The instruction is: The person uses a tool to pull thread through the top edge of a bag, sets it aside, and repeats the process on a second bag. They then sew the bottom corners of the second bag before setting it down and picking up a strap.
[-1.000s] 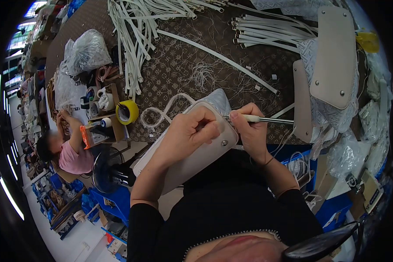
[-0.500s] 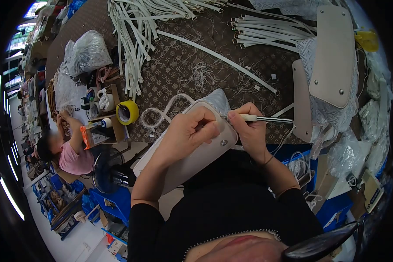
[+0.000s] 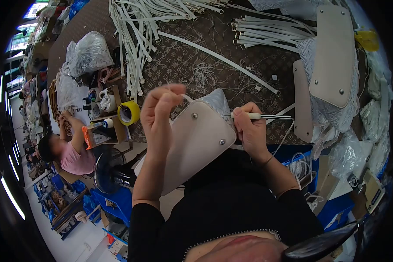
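A handbag with a beige studded base [image 3: 196,139] and grey patterned sides rests tilted against my body at the table's edge. My right hand [image 3: 249,129] grips a slim tool with a white handle and metal shaft [image 3: 266,116], its tip at the bag's upper right corner. My left hand [image 3: 159,113] is lifted off the bag at its left side, fingertips pinched together near the bag's white strap [image 3: 186,98]. Whether anything thin sits between those fingers is not visible.
The brown patterned table [image 3: 179,61] holds piles of white straps [image 3: 131,39], loose threads, yellow tape [image 3: 127,112], plastic bags [image 3: 89,52] and more beige-based bags [image 3: 334,56] at right. Another person in pink [image 3: 72,153] works at lower left beside a fan [image 3: 107,172].
My left hand let go of the bag's base and rose up to the left, uncovering the base and its studs. My right hand and the tool stayed almost still.
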{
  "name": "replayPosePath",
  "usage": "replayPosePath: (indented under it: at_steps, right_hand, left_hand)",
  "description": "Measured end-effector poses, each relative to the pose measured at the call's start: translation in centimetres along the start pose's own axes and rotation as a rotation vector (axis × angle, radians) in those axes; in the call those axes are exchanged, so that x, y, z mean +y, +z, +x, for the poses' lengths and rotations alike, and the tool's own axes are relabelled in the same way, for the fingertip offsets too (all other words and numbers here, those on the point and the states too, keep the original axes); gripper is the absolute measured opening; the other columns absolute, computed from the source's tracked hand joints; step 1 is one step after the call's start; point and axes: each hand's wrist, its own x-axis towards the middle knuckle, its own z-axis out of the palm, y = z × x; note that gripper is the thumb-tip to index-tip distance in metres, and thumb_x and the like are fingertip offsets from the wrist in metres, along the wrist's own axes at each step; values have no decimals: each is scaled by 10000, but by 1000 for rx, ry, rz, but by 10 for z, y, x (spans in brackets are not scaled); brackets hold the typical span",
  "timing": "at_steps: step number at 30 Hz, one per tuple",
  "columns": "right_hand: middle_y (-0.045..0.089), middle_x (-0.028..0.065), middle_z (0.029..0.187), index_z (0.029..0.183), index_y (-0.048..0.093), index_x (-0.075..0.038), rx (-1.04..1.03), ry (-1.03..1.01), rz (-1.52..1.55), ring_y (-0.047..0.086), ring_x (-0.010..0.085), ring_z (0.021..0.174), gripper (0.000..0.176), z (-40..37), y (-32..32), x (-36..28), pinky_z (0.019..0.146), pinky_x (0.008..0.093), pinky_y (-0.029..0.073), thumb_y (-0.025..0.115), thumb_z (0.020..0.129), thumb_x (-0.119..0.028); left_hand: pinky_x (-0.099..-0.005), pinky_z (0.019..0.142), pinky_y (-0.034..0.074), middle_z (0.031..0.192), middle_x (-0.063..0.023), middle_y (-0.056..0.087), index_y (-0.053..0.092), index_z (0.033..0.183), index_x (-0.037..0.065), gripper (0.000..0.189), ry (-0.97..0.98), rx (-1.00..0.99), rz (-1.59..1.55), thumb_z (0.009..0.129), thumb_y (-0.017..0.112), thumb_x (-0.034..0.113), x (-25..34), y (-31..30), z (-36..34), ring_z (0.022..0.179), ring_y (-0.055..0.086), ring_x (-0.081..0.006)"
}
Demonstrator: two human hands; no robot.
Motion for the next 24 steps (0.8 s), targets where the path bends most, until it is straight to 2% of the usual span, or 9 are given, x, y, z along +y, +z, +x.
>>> replayPosePath:
  at_steps: [2, 3, 6, 8, 10, 13, 16, 19, 24]
  right_hand:
    - [441, -18, 581, 766, 431, -89, 4, 34, 19, 354, 34, 457, 182, 0, 0, 0, 397, 175, 290, 533, 901, -158]
    - [430, -15, 570, 763, 428, -95, 7, 32, 46, 355, 39, 452, 188, 2, 0, 3, 393, 177, 293, 530, 902, -169]
    - [419, -10, 560, 761, 426, -100, 8, 37, 86, 358, 45, 447, 195, 5, -1, 5, 389, 179, 299, 526, 905, -184]
    - [421, -9, 561, 762, 426, -100, 11, 43, 101, 360, 45, 449, 196, 6, -1, 6, 389, 179, 301, 525, 906, -189]
    - [416, -10, 561, 762, 422, -101, -4, 45, 95, 360, 50, 447, 200, 5, -4, 5, 389, 182, 307, 524, 906, -195]
    - [413, -12, 566, 767, 422, -101, 17, 65, 158, 366, 55, 451, 195, 3, -4, 7, 387, 186, 312, 524, 905, -192]
    - [446, -11, 559, 762, 426, -83, 8, 35, 210, 384, 47, 428, 220, 5, -5, 11, 382, 181, 327, 560, 891, -199]
    - [447, -10, 560, 763, 425, -81, 15, 38, 197, 386, 47, 428, 219, 4, -6, 9, 383, 183, 333, 559, 892, -196]
    - [433, -7, 572, 772, 425, -87, 7, 39, 174, 389, 52, 456, 195, 5, -7, 8, 390, 186, 335, 537, 899, -183]
  left_hand:
    - [-329, 920, 406, 1130, -148, 556, 516, 1110, -6, 309, 326, 328, 767, 815, 549, 79, 18, 14, 10, 1075, 526, -215]
    - [-348, 1002, 327, 1282, -163, 445, 467, 1209, -10, 463, 196, 155, 941, 787, 593, 132, 18, 3, 14, 1200, 424, -252]
    - [-328, 975, 351, 1259, -159, 464, 464, 1210, -8, 512, 13, -165, 1123, 763, 624, 184, 9, 0, 21, 1174, 449, -260]
    - [-334, 950, 365, 1198, -143, 510, 521, 1163, 22, 490, -79, -187, 1074, 735, 645, 227, 10, 9, 28, 1128, 474, -270]
    - [-336, 906, 389, 1104, -120, 557, 593, 1079, 53, 412, -401, -390, 1071, 719, 646, 247, 18, 17, 40, 1059, 506, -258]
    - [-286, 763, 457, 1030, -72, 564, 637, 963, 47, 272, -103, -651, 1209, 722, 649, 173, 15, 11, 56, 947, 531, -192]
    - [-258, 695, 467, 960, -64, 556, 650, 880, 29, 218, -72, -750, 1176, 702, 661, 154, 6, 14, 65, 885, 547, -166]
    - [-243, 688, 445, 893, -49, 531, 655, 806, 16, 152, -399, -633, 919, 687, 673, 109, 7, 22, 68, 843, 536, -143]
    - [-236, 645, 419, 833, -30, 510, 659, 791, 19, 116, -288, -631, 891, 689, 693, 63, 6, 11, 68, 784, 508, -125]
